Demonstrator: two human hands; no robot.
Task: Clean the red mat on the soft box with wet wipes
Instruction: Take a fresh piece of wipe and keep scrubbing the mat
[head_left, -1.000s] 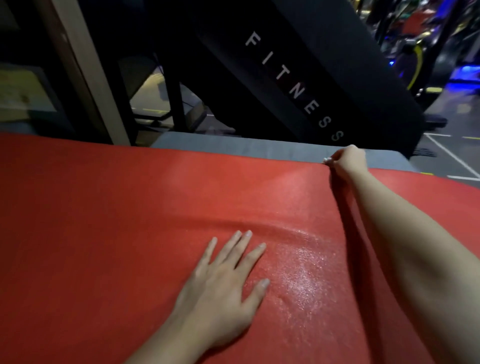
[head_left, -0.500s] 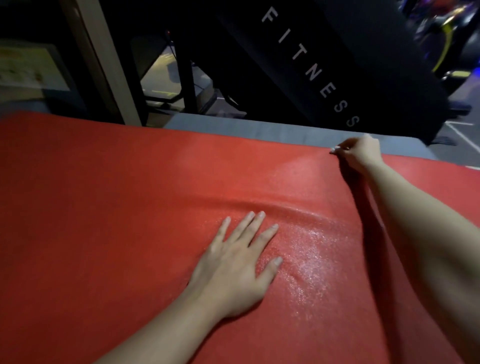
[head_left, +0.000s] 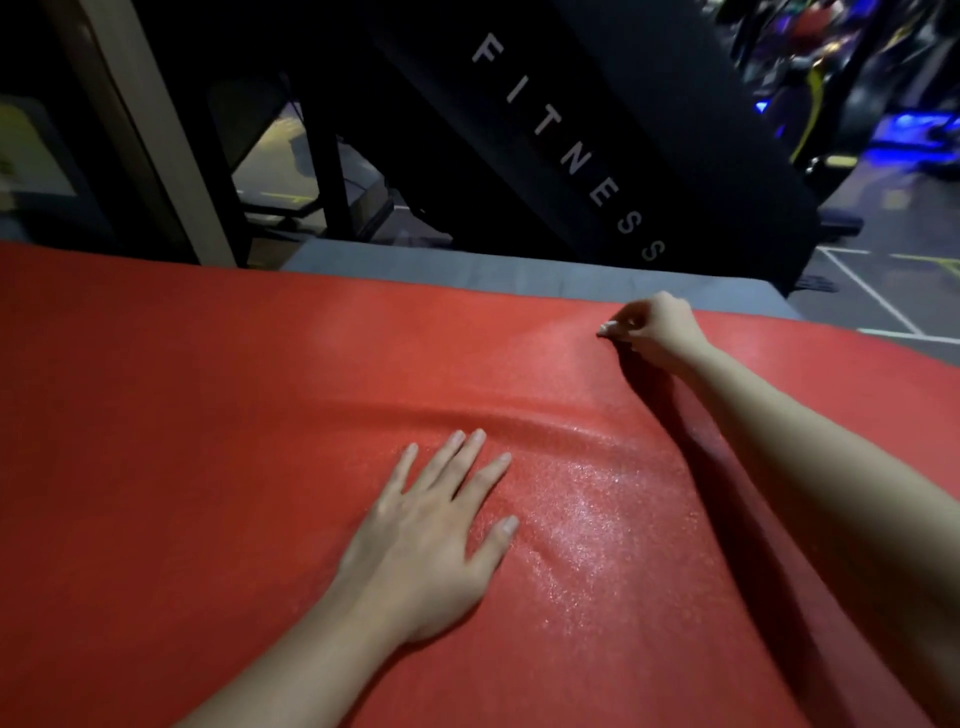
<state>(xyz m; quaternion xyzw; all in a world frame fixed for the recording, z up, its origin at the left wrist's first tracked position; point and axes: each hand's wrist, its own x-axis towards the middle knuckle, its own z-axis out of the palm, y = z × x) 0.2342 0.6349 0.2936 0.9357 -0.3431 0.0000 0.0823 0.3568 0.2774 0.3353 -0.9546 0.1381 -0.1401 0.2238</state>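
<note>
The red mat (head_left: 218, 426) covers the grey soft box (head_left: 467, 273), whose top shows only as a strip along the far side. A wet, glistening patch (head_left: 587, 499) lies beside a shallow crease in the mat. My left hand (head_left: 431, 540) lies flat on the mat with its fingers spread, just left of that patch. My right hand (head_left: 657, 330) reaches to the mat's far edge, its fingers curled and pinching a small pale bit of wet wipe (head_left: 602, 329). The rest of the wipe is hidden under the hand.
A black slanted panel (head_left: 623, 130) lettered FITNESS rises behind the box. A pale post (head_left: 140, 130) and a dark frame stand at the back left. Gym floor with white lines (head_left: 883, 301) and blue-lit machines lies at the far right.
My right hand has drawn back slightly from the mat's far edge toward me. My left hand stays flat in the same spot. The view has shifted a little.
</note>
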